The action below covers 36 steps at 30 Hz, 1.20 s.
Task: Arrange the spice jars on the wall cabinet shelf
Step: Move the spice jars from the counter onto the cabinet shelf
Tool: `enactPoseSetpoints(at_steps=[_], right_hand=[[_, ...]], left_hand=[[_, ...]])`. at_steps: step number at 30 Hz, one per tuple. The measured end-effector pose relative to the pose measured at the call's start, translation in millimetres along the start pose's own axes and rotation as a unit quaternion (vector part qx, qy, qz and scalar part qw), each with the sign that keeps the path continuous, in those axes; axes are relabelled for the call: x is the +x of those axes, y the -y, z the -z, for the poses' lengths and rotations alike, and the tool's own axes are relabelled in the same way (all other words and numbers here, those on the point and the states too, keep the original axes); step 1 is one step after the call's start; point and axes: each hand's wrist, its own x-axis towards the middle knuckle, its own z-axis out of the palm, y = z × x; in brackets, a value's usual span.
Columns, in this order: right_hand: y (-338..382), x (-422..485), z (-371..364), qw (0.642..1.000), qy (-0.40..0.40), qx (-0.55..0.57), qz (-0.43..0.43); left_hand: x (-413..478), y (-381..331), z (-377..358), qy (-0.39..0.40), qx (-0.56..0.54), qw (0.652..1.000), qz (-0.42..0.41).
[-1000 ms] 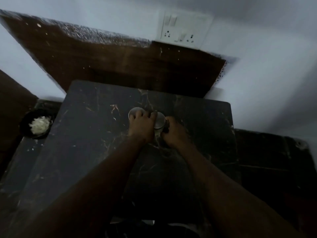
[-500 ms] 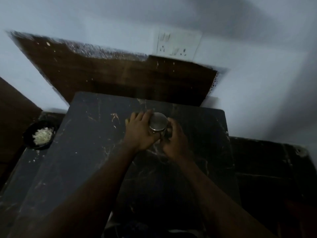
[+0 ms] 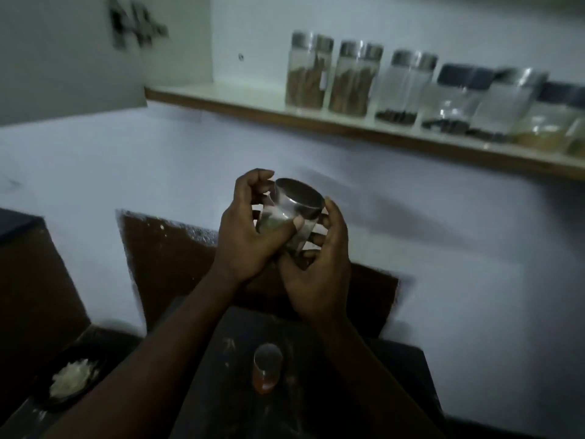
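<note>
- Both hands hold one jar [image 3: 286, 213] in mid-air, above the bench [image 3: 316, 391] and below the shelf [image 3: 348, 128].
- The left hand [image 3: 250, 236] wraps the jar's left side, thumb across its glass front, fingers curled behind near the lid.
- The right hand [image 3: 319, 267] cups the jar from the right and below, fingers spread around the glass.
- The jar is tilted, its metal lid [image 3: 300, 194] pointing up and to the right; pale contents show through the glass, too dim to tell more.
- A second, small jar [image 3: 267, 369] with reddish contents and a metal lid stands upright on the dark bench, near, between the forearms.
- On the far shelf, right of centre, a row of jars [image 3: 411, 90] stands close together: two with brown sticks at the left, then ones with dark bits, then yellowish contents at the far right. Motion blur doubles their outlines.
- A dark bowl [image 3: 72, 378] with white shreds sits low on the left, apart from the bench.
</note>
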Motion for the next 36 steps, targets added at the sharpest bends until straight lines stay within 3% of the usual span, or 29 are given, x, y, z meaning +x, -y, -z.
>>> enactPoseSetpoints(at_steps=[5,15,19,23,28,33,36], right_hand=[[69.7,93.5,-17.5,0.995,-0.032,-0.004,0.093],[110.1,216.8,-63.6,0.993,-0.017,-0.052,0.105],[103.8,248.8,-81.6,0.994,0.021,-0.074,0.074],[93.0,256.2,-95.0,0.984,-0.031,-0.15,0.091],[90.2,260.2,-106.7,0.95,-0.054,-0.275,0.14],[87.4,265.8,-104.8,0.951,-0.017,-0.285,0.117],[90.6,266.2,-99.7,0.962,0.004,-0.257,0.097]], left_hand=[[93.3,-52.6,45.9,-0.041,0.013,0.998,-0.054],[213.9,-66.5,83.1,-0.038,-0.026,0.998,0.039],[246.6,-46.9,83.7,-0.03,0.039,0.996,0.069],[251.5,-26.0,76.8,-0.044,0.123,0.99,0.054],[260.9,-4.1,63.5,-0.093,0.312,0.945,0.024],[267.3,9.9,52.9,-0.094,0.423,0.901,0.02],[262.5,6.0,53.5,-0.09,0.409,0.908,0.019]])
